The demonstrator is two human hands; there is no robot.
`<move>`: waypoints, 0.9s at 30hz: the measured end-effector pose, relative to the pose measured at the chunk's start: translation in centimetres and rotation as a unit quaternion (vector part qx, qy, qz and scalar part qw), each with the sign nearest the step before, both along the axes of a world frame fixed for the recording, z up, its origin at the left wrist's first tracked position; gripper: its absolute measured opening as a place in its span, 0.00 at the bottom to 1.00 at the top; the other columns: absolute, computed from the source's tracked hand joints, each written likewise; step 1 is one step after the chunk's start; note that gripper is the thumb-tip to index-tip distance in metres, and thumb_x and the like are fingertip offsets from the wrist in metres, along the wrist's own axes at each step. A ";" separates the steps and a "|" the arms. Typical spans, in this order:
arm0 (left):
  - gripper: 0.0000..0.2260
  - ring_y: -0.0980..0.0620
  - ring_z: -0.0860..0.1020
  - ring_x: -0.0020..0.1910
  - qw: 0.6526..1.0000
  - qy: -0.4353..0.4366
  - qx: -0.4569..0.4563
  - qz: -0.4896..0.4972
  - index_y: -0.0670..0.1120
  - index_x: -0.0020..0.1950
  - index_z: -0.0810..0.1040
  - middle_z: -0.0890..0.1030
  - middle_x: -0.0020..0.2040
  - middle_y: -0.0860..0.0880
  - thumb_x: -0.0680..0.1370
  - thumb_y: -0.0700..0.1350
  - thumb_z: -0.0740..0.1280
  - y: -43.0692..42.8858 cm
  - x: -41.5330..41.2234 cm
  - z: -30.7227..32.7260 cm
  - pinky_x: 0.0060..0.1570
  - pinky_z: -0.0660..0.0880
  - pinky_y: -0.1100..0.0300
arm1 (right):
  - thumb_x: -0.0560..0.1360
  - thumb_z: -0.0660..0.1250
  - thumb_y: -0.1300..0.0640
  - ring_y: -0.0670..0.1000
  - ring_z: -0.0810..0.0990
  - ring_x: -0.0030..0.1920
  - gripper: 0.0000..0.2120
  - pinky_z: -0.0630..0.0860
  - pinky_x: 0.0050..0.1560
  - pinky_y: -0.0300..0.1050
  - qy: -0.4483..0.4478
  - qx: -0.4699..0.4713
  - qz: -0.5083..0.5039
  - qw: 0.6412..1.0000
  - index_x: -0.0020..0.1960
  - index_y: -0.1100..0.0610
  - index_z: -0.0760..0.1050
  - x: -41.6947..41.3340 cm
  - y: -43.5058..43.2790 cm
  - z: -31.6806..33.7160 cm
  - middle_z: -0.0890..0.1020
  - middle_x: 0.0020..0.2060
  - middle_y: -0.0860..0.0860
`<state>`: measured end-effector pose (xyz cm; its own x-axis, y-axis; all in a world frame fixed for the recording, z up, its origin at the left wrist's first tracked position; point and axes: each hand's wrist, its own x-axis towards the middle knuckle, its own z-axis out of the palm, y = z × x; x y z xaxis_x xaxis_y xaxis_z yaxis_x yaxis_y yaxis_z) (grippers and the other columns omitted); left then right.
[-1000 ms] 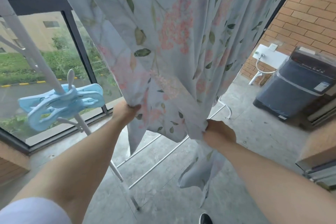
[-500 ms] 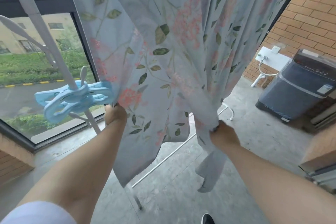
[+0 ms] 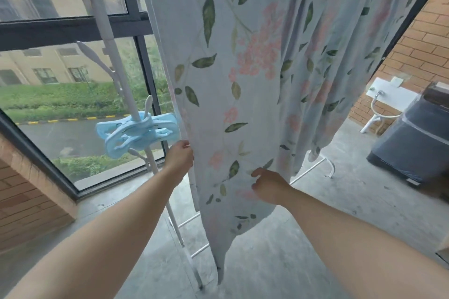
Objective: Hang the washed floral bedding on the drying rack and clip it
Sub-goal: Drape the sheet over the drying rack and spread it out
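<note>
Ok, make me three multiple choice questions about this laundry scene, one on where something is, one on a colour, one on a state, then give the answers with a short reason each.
1. Where are the big clips?
A. On the rack's upright pole, left of the bedding
B. On the floor
C. On the washing machine

2. What colour are those clips?
A. Red
B. Light blue
C. Black

3. What is the left hand doing?
A. Holding a clip
B. Hanging free
C. Gripping the left edge of the floral bedding

Answers:
1 A, they sit clamped on the white drying rack pole beside the sheet.
2 B, the plastic is pale blue.
3 C, its fingers close on the sheet's edge, while the right hand touches the cloth lower down.
</note>
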<state>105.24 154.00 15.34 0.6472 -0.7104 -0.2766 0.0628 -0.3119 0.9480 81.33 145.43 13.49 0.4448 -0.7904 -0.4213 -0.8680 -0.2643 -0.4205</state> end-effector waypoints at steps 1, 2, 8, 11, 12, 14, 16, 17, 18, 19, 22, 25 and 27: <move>0.17 0.43 0.83 0.43 1.000 -0.021 -0.022 -0.003 0.51 0.46 0.84 0.86 0.43 0.50 0.66 0.40 0.59 0.3 -0.1 0.9 0.49 0.80 0.47 | 0.78 0.61 0.57 0.57 0.78 0.61 0.21 0.70 0.53 0.42 -0.006 -0.006 0.005 1.000 0.70 0.52 0.68 0.4 0.1 0.4 0.78 0.62 0.54; 0.18 0.45 0.84 0.45 0.999 -0.040 -0.036 -0.001 0.53 0.45 0.84 0.87 0.44 0.52 0.65 0.40 0.59 0.5 -0.2 1.8 0.49 0.79 0.49 | 0.78 0.62 0.56 0.56 0.78 0.59 0.19 0.70 0.51 0.41 -0.014 -0.012 0.008 1.000 0.68 0.51 0.69 0.7 0.0 0.7 0.78 0.60 0.53; 0.19 0.52 0.83 0.50 0.978 -0.158 -0.133 0.033 0.55 0.60 0.80 0.85 0.52 0.55 0.73 0.41 0.62 0.5 -0.4 10.6 0.48 0.79 0.56 | 0.79 0.62 0.56 0.52 0.78 0.54 0.13 0.73 0.50 0.41 -0.112 -0.081 0.023 0.990 0.63 0.53 0.69 2.7 -1.7 5.3 0.79 0.58 0.52; 0.18 0.62 0.82 0.41 0.967 -0.165 -0.184 0.054 0.51 0.65 0.77 0.84 0.52 0.55 0.77 0.37 0.63 -0.2 -0.5 15.8 0.33 0.73 0.70 | 0.81 0.60 0.58 0.50 0.76 0.50 0.15 0.76 0.49 0.44 -0.180 -0.114 0.010 0.977 0.67 0.52 0.68 3.9 -3.0 9.1 0.75 0.61 0.53; 0.17 0.65 0.80 0.36 0.964 -0.173 -0.195 0.059 0.51 0.64 0.77 0.84 0.51 0.56 0.78 0.37 0.63 -0.5 -0.4 17.3 0.30 0.72 0.72 | 0.81 0.59 0.59 0.48 0.77 0.48 0.14 0.78 0.49 0.45 -0.200 -0.129 0.009 0.971 0.66 0.51 0.68 4.4 -3.3 10.6 0.75 0.59 0.52; 0.15 0.66 0.78 0.32 0.956 -0.202 -0.199 0.075 0.51 0.64 0.77 0.82 0.49 0.58 0.79 0.39 0.64 -0.9 -0.3 20.3 0.26 0.69 0.74 | 0.82 0.58 0.58 0.44 0.76 0.43 0.13 0.79 0.47 0.46 -0.233 -0.167 0.003 0.958 0.65 0.50 0.68 5.4 -4.4 13.5 0.74 0.58 0.51; 0.14 0.66 0.76 0.35 0.947 -0.228 -0.201 0.100 0.51 0.64 0.77 0.81 0.46 0.61 0.80 0.41 0.64 -1.2 -0.3 23.1 0.26 0.68 0.75 | 0.82 0.58 0.57 0.45 0.75 0.43 0.12 0.77 0.48 0.44 -0.269 -0.222 0.003 0.937 0.65 0.51 0.69 6.4 -5.4 16.7 0.75 0.60 0.51; 0.13 0.66 0.76 0.37 0.945 -0.240 -0.194 0.109 0.51 0.64 0.77 0.80 0.44 0.62 0.80 0.43 0.64 -1.2 -0.3 24.0 0.29 0.69 0.72 | 0.82 0.58 0.57 0.47 0.76 0.44 0.12 0.76 0.49 0.44 -0.285 -0.238 0.005 0.929 0.65 0.52 0.70 6.8 -5.7 17.9 0.74 0.62 0.52; 0.13 0.65 0.76 0.39 0.940 -0.254 -0.190 0.122 0.50 0.64 0.78 0.80 0.44 0.61 0.80 0.44 0.64 -1.5 -0.5 25.2 0.31 0.69 0.68 | 0.83 0.59 0.56 0.49 0.77 0.47 0.12 0.75 0.50 0.45 -0.302 -0.256 0.012 0.918 0.65 0.53 0.70 7.2 -6.3 19.4 0.73 0.63 0.53; 0.12 0.62 0.77 0.39 0.937 -0.265 -0.183 0.135 0.49 0.63 0.78 0.81 0.45 0.58 0.80 0.46 0.64 -1.7 -0.6 26.3 0.33 0.68 0.64 | 0.83 0.59 0.56 0.51 0.77 0.50 0.12 0.75 0.52 0.46 -0.314 -0.272 0.022 0.909 0.66 0.53 0.70 7.6 -6.8 20.8 0.73 0.64 0.53; 0.09 0.51 0.78 0.41 0.927 -0.280 -0.174 0.179 0.48 0.56 0.79 0.81 0.43 0.52 0.80 0.49 0.63 -2.5 -1.0 29.1 0.36 0.68 0.58 | 0.82 0.58 0.55 0.56 0.74 0.61 0.12 0.72 0.60 0.49 -0.350 -0.334 0.060 0.873 0.64 0.55 0.72 8.8 -8.4 25.1 0.73 0.63 0.54; 0.12 0.47 0.80 0.43 0.923 -0.254 -0.189 0.218 0.48 0.54 0.78 0.81 0.43 0.49 0.77 0.54 0.65 -3.5 -1.1 31.4 0.45 0.77 0.52 | 0.81 0.58 0.53 0.57 0.71 0.62 0.12 0.70 0.62 0.53 -0.367 -0.416 0.083 0.828 0.62 0.55 0.72 10.2 -9.6 29.4 0.72 0.63 0.54; 0.13 0.47 0.80 0.41 0.924 -0.212 -0.208 0.241 0.47 0.52 0.79 0.81 0.41 0.49 0.76 0.54 0.66 -4.1 -1.0 32.6 0.50 0.81 0.45 | 0.81 0.57 0.52 0.56 0.67 0.66 0.13 0.67 0.66 0.55 -0.354 -0.459 0.106 0.808 0.65 0.54 0.67 11.2 -10.2 31.5 0.68 0.67 0.53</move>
<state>104.23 149.88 47.90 0.9036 -0.2998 0.3061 -0.3045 0.0532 0.9510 92.53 135.27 45.03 0.4844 -0.4994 0.7182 -0.3896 -0.8583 -0.3340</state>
